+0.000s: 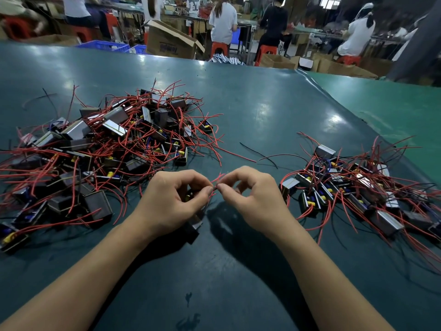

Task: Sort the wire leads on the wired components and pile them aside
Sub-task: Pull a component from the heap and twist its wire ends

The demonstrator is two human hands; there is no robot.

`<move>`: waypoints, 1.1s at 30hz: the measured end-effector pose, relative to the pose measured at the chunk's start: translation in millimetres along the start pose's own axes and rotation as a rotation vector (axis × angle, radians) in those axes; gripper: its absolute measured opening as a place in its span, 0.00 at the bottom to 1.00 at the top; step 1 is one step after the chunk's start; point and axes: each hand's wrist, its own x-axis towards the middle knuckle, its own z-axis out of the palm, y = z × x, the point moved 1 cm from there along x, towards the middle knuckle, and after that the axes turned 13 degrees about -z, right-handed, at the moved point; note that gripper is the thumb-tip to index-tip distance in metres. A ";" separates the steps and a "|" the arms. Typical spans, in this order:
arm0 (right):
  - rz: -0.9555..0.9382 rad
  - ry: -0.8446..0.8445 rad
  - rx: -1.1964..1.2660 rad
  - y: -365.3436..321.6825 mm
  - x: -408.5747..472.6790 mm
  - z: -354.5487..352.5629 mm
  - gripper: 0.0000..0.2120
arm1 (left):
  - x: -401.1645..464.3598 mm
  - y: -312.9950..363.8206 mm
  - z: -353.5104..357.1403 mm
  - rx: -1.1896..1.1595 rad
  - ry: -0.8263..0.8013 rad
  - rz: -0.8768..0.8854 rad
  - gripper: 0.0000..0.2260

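My left hand (pixel 176 199) grips a small dark wired component (pixel 194 225), most of it hidden under the palm. Its thin red wire leads (pixel 218 179) stick up between my hands. My right hand (pixel 248 194) pinches those leads at their base, thumb and forefinger meeting the left hand's fingertips. A large tangled pile of wired components (pixel 95 151) with red and black leads lies to the left. A smaller pile of components (pixel 353 192) lies to the right.
Everything sits on a dark green table mat (pixel 238 111). A loose black wire (pixel 259 152) lies between the piles. Beyond the far edge stand cardboard boxes (pixel 171 41), blue crates and red stools, with several seated people at other benches.
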 end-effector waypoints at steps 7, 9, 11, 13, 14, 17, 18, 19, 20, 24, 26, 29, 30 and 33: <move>0.692 -0.057 0.560 -3.8 1.8 3.8 0.12 | -2.2 1.8 0.9 0.105 0.028 0.103 0.04; 0.731 -0.031 0.520 -6.4 2.1 7.9 0.12 | -2.2 2.9 0.7 0.164 0.024 0.135 0.07; 0.446 -0.012 0.096 -6.9 -1.9 12.5 0.11 | -0.7 2.1 0.8 0.190 0.023 0.138 0.08; 0.037 -0.032 -0.335 -7.6 -6.4 15.8 0.11 | 0.9 -0.3 0.9 0.171 0.060 0.101 0.07; -0.094 -0.042 -0.409 -7.5 -7.3 14.8 0.10 | 1.6 -1.8 1.0 0.149 0.082 0.071 0.06; -0.243 -0.078 -0.333 -0.9 -4.5 2.0 0.06 | 1.1 -3.5 1.5 0.079 0.095 0.009 0.04; -0.280 -0.096 -0.320 1.0 -3.8 -1.7 0.10 | 0.9 -3.4 2.0 0.058 0.085 0.000 0.04; -0.331 -0.110 -0.314 3.4 -3.9 -4.5 0.13 | 0.7 -3.2 2.2 0.040 0.071 -0.003 0.04; -0.386 -0.103 -0.315 5.0 -3.6 -6.0 0.14 | 0.7 -3.0 2.2 0.026 0.059 -0.005 0.04; -0.479 -0.052 -0.327 5.0 -1.3 -6.5 0.05 | 0.2 -4.2 1.4 0.013 0.040 0.010 0.03; -0.475 -0.047 -0.297 4.5 -0.9 -6.8 0.03 | -0.4 -4.8 1.4 0.023 0.037 0.022 0.04; -0.379 -0.089 -0.237 1.5 -0.5 -7.3 0.05 | -0.7 -2.8 1.3 -0.004 0.024 0.057 0.01; -0.273 -0.105 -0.172 -0.9 -1.3 -4.8 0.07 | -0.8 -1.9 1.3 -0.010 0.030 0.070 0.02; 0.408 -0.027 0.460 -5.4 -1.4 3.8 0.15 | -0.7 0.8 1.9 0.008 0.069 0.124 0.02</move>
